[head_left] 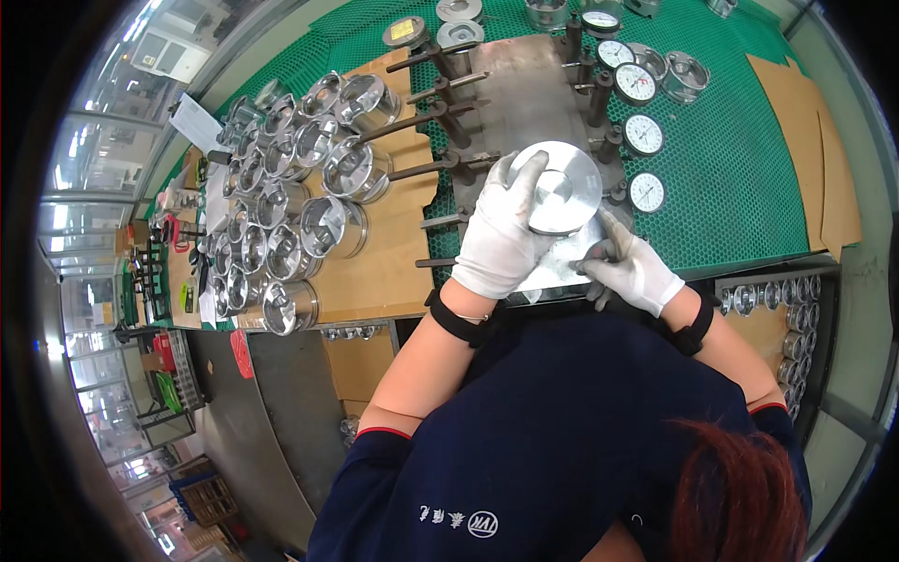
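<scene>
Piston (560, 187), a shiny round metal one, sits flat-top up on the steel plate (524, 84), gripped at its near-left edge by the gloved left hand (501, 239). Just right of it, the gloved right hand (629, 270) rests half-open on the plate, fingers touching the piston's lower rim. Dial gauges (644, 136) stand beyond the right hand; more pistons (300, 206) crowd well left of the left hand.

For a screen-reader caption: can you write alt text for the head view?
A person in white gloves holds a round metal piston with the left hand on a steel gauge plate, the right hand resting beside it. Dial gauges line the plate's right side; more pistons crowd a board on the left.
</scene>
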The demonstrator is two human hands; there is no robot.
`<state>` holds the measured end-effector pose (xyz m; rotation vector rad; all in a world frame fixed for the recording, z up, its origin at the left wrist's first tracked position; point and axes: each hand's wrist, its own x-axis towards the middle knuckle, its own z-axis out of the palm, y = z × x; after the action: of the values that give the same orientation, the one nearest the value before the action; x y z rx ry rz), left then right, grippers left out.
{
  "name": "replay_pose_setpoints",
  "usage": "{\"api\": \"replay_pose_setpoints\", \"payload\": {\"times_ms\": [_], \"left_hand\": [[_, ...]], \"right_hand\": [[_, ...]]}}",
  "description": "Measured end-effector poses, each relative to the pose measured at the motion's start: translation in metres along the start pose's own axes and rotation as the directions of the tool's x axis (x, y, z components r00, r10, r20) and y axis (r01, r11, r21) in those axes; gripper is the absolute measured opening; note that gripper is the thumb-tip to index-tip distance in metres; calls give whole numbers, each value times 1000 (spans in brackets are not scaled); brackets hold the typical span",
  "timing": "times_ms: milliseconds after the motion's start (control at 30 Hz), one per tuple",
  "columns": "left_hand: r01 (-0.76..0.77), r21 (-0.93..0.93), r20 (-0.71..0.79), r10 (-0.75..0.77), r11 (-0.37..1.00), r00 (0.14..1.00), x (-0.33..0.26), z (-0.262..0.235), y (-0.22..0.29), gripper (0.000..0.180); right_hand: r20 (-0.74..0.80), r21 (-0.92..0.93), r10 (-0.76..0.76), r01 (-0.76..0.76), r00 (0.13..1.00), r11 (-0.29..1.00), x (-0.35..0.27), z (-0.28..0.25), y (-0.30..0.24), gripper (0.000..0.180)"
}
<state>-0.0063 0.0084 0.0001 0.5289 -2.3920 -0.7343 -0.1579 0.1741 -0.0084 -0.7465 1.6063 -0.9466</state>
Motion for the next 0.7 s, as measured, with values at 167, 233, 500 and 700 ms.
{"api": "replay_pose_setpoints", "payload": {"times_ms": [167, 233, 500, 700], "left_hand": [[13, -77, -18, -15, 997, 1000, -3, -4, -1, 85], [38, -119, -27, -42, 992, 999, 5, -16, 18, 59], [223, -570, 287, -63, 791, 956, 25, -57, 85, 50], [502, -380, 13, -538, 777, 843, -7, -79, 23, 42]], "right_hand": [[-2, -231, -50, 48, 999, 972, -7, -4, -12, 96], [-39, -359, -333, 298, 942, 885, -12, -8, -11, 89], [-289, 346, -268, 361, 919, 866, -29, -121, 15, 55], [-784, 120, -70, 261, 616, 958, -2, -240, 18, 40]]}}
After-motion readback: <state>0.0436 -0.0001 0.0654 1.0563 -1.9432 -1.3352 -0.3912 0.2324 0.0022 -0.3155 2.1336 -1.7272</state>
